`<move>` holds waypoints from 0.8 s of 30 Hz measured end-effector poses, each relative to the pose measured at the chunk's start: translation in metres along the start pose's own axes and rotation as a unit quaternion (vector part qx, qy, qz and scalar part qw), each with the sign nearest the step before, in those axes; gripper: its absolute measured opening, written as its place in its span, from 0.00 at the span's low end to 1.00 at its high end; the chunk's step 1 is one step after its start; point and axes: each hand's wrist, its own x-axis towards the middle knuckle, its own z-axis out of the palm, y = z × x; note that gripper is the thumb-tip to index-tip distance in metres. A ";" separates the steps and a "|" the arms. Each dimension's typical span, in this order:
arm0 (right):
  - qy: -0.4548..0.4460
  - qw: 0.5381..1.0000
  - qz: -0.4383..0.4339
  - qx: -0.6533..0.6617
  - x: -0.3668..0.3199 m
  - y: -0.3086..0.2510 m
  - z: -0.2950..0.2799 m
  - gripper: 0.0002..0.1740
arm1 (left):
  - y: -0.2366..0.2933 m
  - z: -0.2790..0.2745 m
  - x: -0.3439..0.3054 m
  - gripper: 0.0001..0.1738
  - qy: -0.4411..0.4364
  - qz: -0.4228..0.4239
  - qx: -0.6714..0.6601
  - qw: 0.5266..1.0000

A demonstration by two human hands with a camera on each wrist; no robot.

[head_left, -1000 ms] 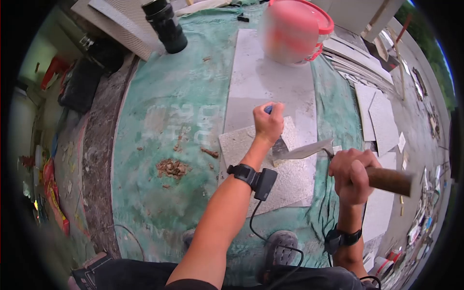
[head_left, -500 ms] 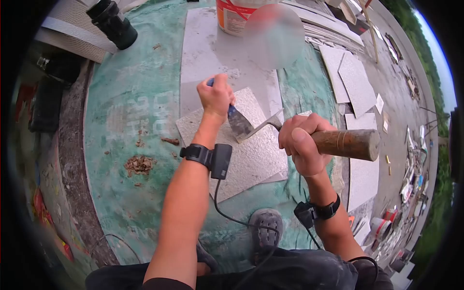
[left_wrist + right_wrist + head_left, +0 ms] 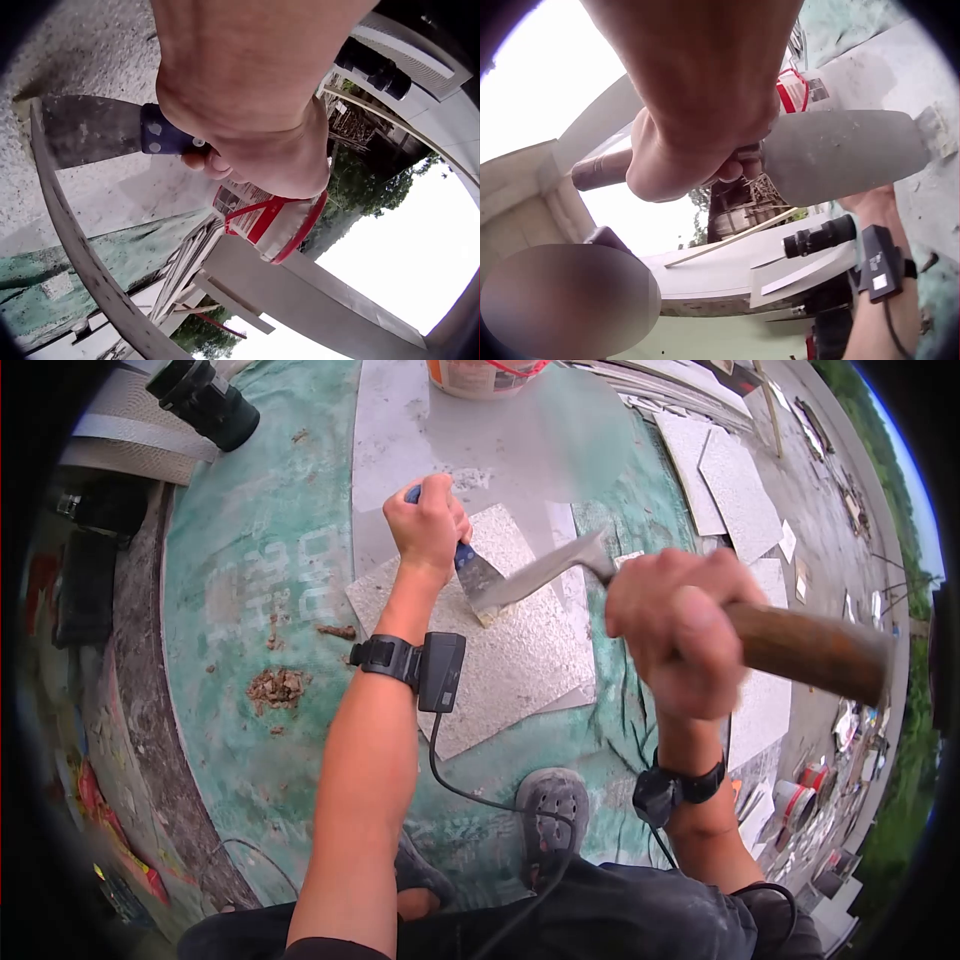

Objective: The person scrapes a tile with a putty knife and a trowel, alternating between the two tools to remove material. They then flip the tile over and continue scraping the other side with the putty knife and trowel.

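Note:
My left hand (image 3: 430,528) grips the blue handle of a putty knife (image 3: 476,575), its steel blade slanting down towards a rough, speckled slab (image 3: 520,670). In my right hand (image 3: 685,630), blurred in the head view, is the wooden handle of a trowel (image 3: 550,568). The trowel's blade tip overlaps the end of the putty knife in the head view. From the left wrist, the putty knife's blade (image 3: 94,129) meets the thin edge of the trowel blade (image 3: 79,251). The right wrist view shows the trowel's broad grey face (image 3: 840,154), with whitish specks on it.
A green sheet (image 3: 290,540) covers the ground, with a heap of brown crumbs (image 3: 278,688) on the left. A long grey board (image 3: 400,450) lies under the slab, carrying a bucket (image 3: 480,378). Cut panels (image 3: 735,490) lie right; a black cylinder (image 3: 205,405) stands far left.
The head view has shifted, so the scene sits further left. The trowel blade turned nearly edge-on, then showed more of its face again as my right hand moved right. My left hand keeps its grip.

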 end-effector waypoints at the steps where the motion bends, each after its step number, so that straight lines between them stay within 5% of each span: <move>1: -0.003 1.000 -0.004 0.004 -0.002 -0.004 0.001 0.15 | -0.002 -0.003 0.000 0.23 -0.004 -0.005 -0.002 1.000; 5: -0.021 0.995 0.072 -0.068 -0.017 0.027 -0.015 0.15 | -0.001 -0.003 0.003 0.23 -0.003 0.003 -0.004 1.000; 10: 0.000 1.000 -0.011 0.019 -0.001 -0.012 -0.002 0.15 | -0.005 -0.005 0.000 0.23 -0.002 -0.015 -0.005 1.000; 13: 0.001 0.999 0.013 -0.049 -0.019 0.024 -0.010 0.15 | -0.004 -0.006 0.003 0.23 -0.014 0.000 -0.004 1.000; 22: -0.010 0.999 -0.027 -0.045 -0.001 0.007 -0.016 0.16 | -0.005 -0.005 0.004 0.23 -0.016 -0.016 0.002 1.000; 24: -0.023 0.996 0.037 -0.081 -0.005 0.023 -0.023 0.16 | -0.005 -0.005 0.007 0.23 0.006 -0.028 -0.014 0.999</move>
